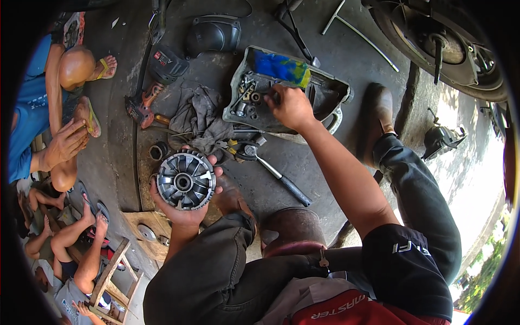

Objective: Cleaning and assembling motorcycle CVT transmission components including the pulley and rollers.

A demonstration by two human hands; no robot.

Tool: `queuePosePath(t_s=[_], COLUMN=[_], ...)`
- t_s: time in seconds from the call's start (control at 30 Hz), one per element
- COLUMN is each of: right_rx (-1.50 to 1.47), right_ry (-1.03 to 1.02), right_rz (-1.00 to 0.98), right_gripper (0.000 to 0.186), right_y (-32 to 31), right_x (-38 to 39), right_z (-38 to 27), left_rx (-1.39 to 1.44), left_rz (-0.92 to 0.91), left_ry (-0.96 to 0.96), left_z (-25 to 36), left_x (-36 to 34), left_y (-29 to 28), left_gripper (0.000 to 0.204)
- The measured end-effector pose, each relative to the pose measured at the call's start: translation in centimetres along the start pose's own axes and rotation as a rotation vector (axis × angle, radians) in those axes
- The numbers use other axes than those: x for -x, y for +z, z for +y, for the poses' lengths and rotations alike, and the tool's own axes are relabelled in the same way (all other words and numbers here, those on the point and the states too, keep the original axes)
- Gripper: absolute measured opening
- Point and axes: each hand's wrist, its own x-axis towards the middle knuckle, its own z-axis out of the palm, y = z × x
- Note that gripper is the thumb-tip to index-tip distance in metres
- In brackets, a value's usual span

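My left hand cups a round finned metal variator pulley from below, its ribbed face and central bore turned up. My fingers wrap round its edge. Above a grey tray-like metal cover, my right hand has its fingertips drawn together; what they pinch, if anything, is hidden. Close by those fingers, loose nuts, bolts and small metal parts lie inside the cover. A blue and yellow packet rests across its far side.
Left of the cover lie a crumpled grey rag and a cordless impact wrench. A black-handled tool lies before me. A motorcycle wheel stands at far right. At left, a person in blue sits beside the work area.
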Motion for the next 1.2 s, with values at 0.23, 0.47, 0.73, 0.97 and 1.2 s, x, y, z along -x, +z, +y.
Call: queuePosePath(t_s=[0.23, 0.47, 0.73, 0.97, 1.2], right_rx=[0.122, -0.122, -0.034, 0.084, 0.008], right_ry=[0.098, -0.004, 0.071, 0.27, 0.304], right_rz=[-0.092, -0.221, -0.211, -0.013, 0.1], right_gripper=[0.042, 0.046, 0.036, 0.042, 0.042], right_y=[-0.3, 0.9, -0.5, -7.0, -8.7], right_x=[2.1, 0.0, 3.2, 0.2, -2.5], right_z=[0.0, 0.8, 1.6, 4.1, 5.0], left_rx=[0.02, -0.023, -0.013, -0.028, -0.077], left_rz=[0.023, 0.009, 0.027, -0.001, 0.001], left_ry=[-0.024, -0.024, -0.007, 0.003, -0.008], left_z=[-0.1, 0.0, 0.2, 0.1, 0.1], left_x=[-0.2, -0.1, 0.3, 0.2, 0.2], left_y=[-0.1, 0.2, 0.1, 0.3, 0.4], left_gripper=[0.096, 0.092, 0.092, 0.092, 0.091])
